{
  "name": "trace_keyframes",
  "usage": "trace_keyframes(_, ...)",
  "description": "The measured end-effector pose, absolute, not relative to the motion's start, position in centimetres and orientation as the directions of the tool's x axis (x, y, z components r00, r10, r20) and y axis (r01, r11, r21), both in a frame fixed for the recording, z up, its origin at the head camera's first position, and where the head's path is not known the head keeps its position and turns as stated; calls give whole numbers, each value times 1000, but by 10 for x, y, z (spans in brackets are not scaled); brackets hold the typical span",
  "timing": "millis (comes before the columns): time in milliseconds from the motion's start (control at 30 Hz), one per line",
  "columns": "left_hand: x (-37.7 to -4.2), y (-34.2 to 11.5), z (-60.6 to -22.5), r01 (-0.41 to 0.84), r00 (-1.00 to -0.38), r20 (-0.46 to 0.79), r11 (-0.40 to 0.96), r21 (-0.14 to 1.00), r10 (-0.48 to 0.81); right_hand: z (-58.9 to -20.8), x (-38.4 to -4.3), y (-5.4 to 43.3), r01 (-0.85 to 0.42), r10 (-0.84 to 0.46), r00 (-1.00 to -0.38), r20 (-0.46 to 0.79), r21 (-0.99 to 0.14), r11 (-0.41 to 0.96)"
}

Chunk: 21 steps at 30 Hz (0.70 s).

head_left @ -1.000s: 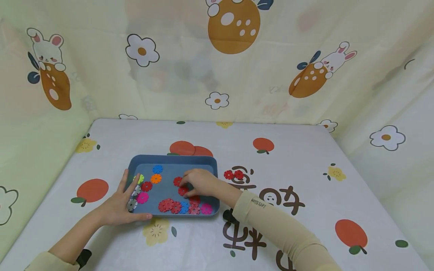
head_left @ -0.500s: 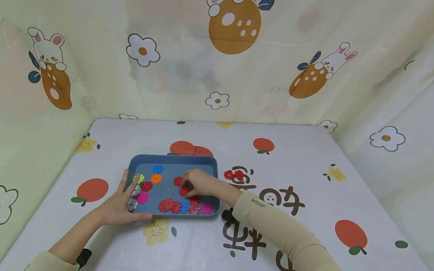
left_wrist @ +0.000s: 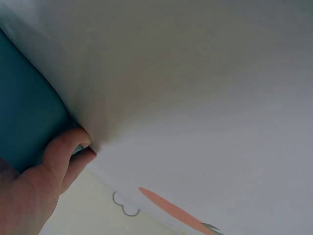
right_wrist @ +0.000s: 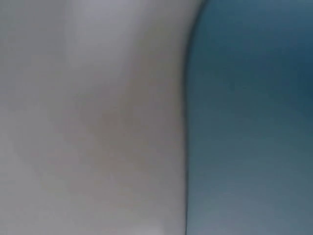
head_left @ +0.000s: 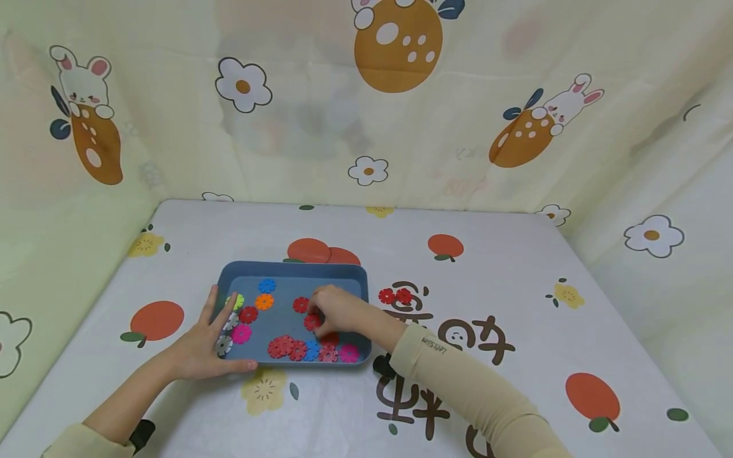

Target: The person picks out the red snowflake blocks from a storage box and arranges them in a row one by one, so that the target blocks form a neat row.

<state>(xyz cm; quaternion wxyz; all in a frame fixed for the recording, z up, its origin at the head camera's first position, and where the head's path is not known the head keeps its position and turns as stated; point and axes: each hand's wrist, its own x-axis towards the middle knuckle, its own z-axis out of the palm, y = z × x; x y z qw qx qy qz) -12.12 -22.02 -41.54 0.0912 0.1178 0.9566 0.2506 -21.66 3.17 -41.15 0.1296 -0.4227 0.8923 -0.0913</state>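
Observation:
A blue-grey tray (head_left: 292,268) on the table holds flat plastic snowflake discs. My left hand (head_left: 200,350) holds its near left corner, the thumb along the front wall and the fingers spread at the left rim. In the left wrist view, a bent thumb and fingertip (left_wrist: 78,164) meet at the edge of the teal tray wall (left_wrist: 29,107). Inside the tray's right half, my right hand (head_left: 338,310) pinches a red snowflake disc (head_left: 312,322) between thumb and fingers. Another red disc (head_left: 300,305) lies just left of its fingertips. The right wrist view catches only the tray wall (right_wrist: 249,127), blurred.
Along the tray's front lie red discs (head_left: 280,346), a blue one (head_left: 312,349) and a magenta one (head_left: 349,353). Blue (head_left: 266,286), orange (head_left: 264,301) and other discs sit at its left. Two red discs (head_left: 395,296) rest on the patterned cloth right of the tray.
The red disc at my right fingertips has shifted slightly right and away from me with the fingers. My left hand and the tray hold their place.

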Motion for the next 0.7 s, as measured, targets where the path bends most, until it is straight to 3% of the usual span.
trace_keyframes(500,-120,-220,-412,174,-953,-126,839,515,275,-411,-216,37,-782,-802,-595,-52,-194,593)
trace_keyframes(700,-120,-221,-413,170,-953,-130,841,513,272,-406,-217,49,-766,-793,-610,-1,-255,590)
